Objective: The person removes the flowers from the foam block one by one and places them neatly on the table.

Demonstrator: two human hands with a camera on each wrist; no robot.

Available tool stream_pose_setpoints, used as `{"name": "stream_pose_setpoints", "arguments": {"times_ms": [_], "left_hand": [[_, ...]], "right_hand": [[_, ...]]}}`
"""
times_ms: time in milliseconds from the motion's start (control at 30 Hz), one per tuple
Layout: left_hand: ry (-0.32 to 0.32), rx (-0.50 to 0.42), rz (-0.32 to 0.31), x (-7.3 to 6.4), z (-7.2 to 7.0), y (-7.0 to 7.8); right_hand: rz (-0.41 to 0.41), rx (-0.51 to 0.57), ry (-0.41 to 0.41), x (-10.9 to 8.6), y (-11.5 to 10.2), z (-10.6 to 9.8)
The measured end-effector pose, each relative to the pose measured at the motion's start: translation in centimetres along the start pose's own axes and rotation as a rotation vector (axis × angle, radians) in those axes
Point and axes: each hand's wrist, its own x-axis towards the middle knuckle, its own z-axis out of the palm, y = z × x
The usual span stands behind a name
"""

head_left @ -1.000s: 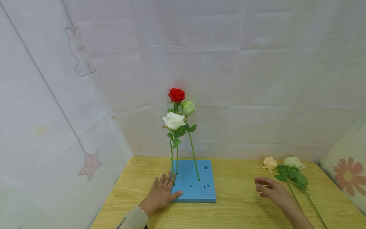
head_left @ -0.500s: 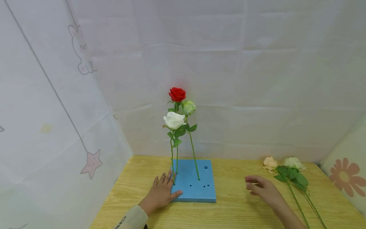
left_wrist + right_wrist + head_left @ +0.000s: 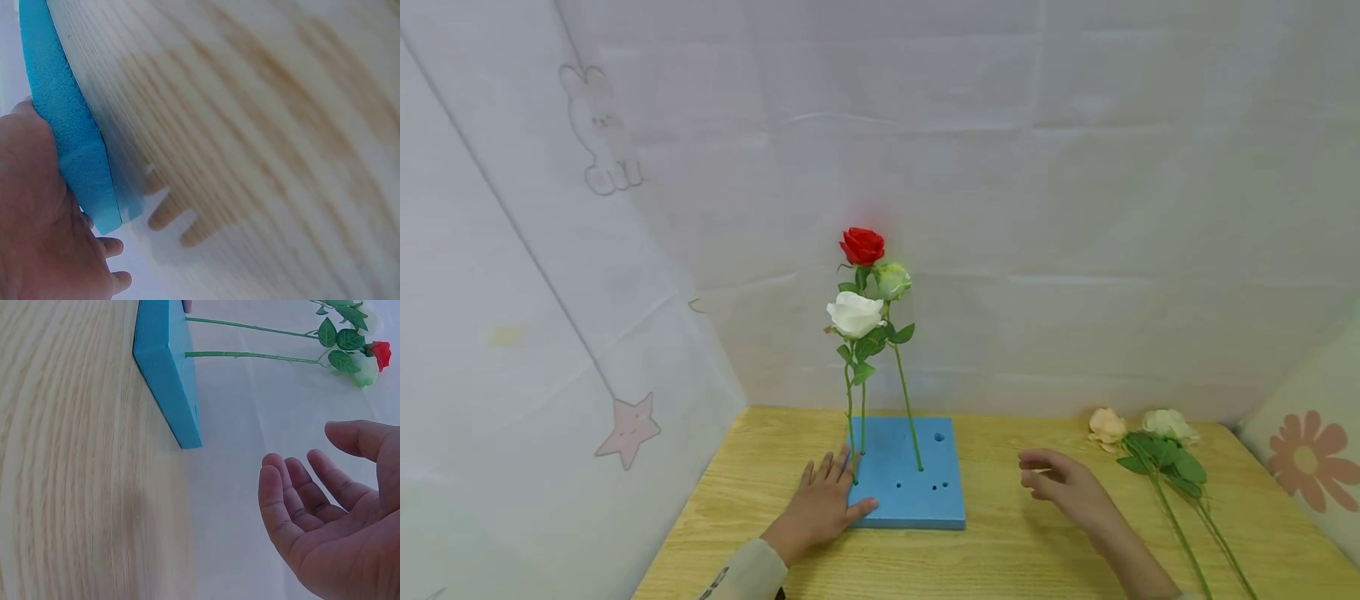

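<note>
A blue foam block (image 3: 910,504) with several small holes lies on the table, and three artificial roses stand in it: a red rose (image 3: 862,247), a pale green rose (image 3: 892,282) and a white rose (image 3: 855,315). My left hand (image 3: 822,504) rests on the block's left edge, fingers spread and straight, close by the white rose's stem. To the right of the block, my right hand (image 3: 1067,492) hovers above the table with loosely bent fingers. Nothing is in it, as the right wrist view of the hand (image 3: 337,519) also shows.
On the right side of the wooden table (image 3: 1000,558) lie two more roses, a peach rose (image 3: 1107,427) and a cream rose (image 3: 1169,426), stems toward the front. A pale cloth backdrop (image 3: 1075,208) hangs behind and along the sides.
My right hand has moved left, away from the lying roses and closer to the blue block. The left hand has stayed on the block's edge, and the roses have not moved.
</note>
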Motion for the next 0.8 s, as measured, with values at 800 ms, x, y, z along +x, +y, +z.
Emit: {"name": "stream_pose_setpoints", "arguments": {"times_ms": [800], "left_hand": [[-0.014, -0.024, -0.003, -0.1, -0.4, 0.4]], "right_hand": [[-0.077, 0.043, -0.046, 1.5, -1.1, 2.7]]}}
